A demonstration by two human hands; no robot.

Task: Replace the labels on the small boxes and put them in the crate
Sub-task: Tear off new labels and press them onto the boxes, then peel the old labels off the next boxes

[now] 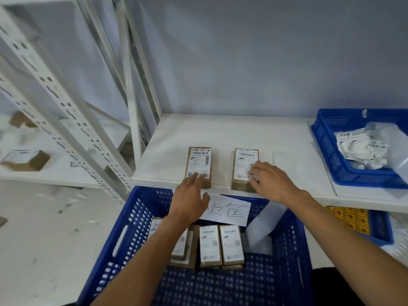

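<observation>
Lying side by side near the front edge of a white shelf (220, 133) are two small brown cardboard boxes, flat and oblong. The left box (198, 161) has a white printed label with barcodes along the top and right side. The right box (242, 160) has a paler label with one barcode strip. The small print on both is too blurred to read.

The left hand (189, 198) is flat, with straight fingers whose tips touch the near end of the left box. The right hand (270, 181) sits on the right box with fingers bent onto the label; whether they pinch it or only press cannot be told.

Below the shelf stands a big blue plastic crate (289, 246) with perforated walls. A white paper sign (231, 212) on its far rim carries large handwritten Chinese characters, the first partly hidden by the left hand. Inside it, more labelled boxes (210, 245) lie in a row.

On the shelf to the right, a smaller blue basket (329, 157) holds crumpled peeled labels (362, 149) showing barcodes. A white slotted metal rack (55, 102) stands to the left.
</observation>
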